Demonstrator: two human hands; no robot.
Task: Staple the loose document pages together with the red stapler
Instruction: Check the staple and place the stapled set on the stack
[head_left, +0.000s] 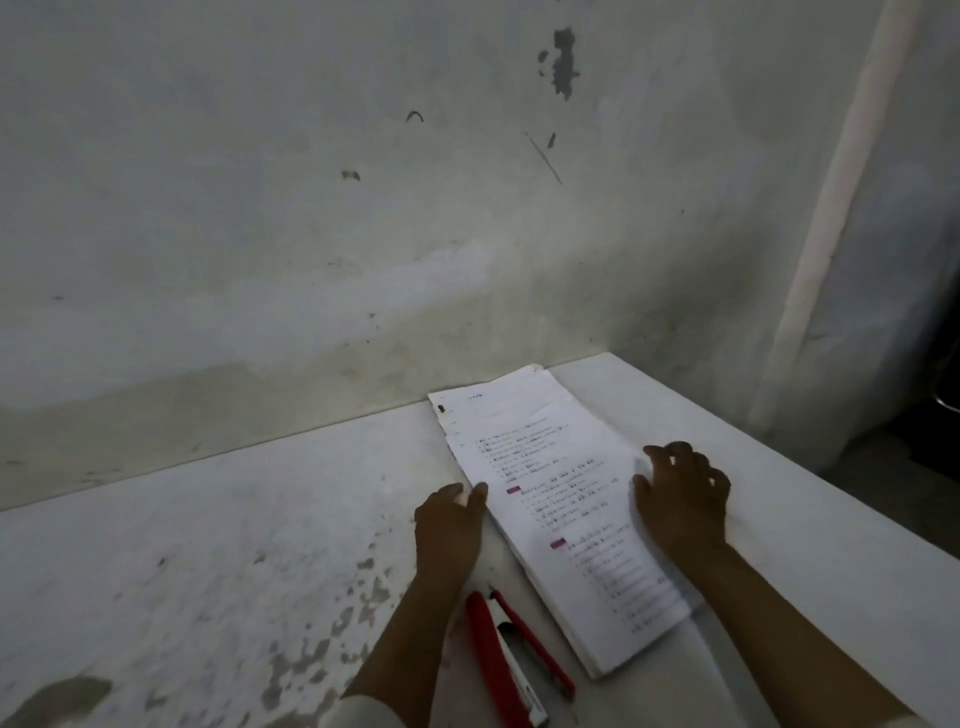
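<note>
Table: white top, worn and stained, butted against a scuffed wall.

Page stack: lies flat on the table, its far end near the wall, long axis running diagonally back toward the person. Left edge looks slightly fanned near the far corner, so sheets likely aren't fully squared. Dark mark at that far-left corner; can't tell whether it's a staple or print.

Right hand: on the stack's right edge, fingers bent down onto the paper, apparently pressing rather than gripping.

Left hand: against the stack's left edge, fingers fairly straight, holding nothing. Looks like both hands are jogging the pages into line.

Red stapler: on the table just beside the stack's near-left edge, untouched, hinged open with the metal magazine showing.

Risks, my read:
- Stapling before the edges are squared leaves the fanned sheets missed or caught skewed.
- Stapler is swung open; if it isn't closed first it'll drive unclinched or misfeed.
- Stack looks thick, so the staple may not penetrate fully.
- Letting go with one hand to fetch the stapler could let the pages drift.
</note>
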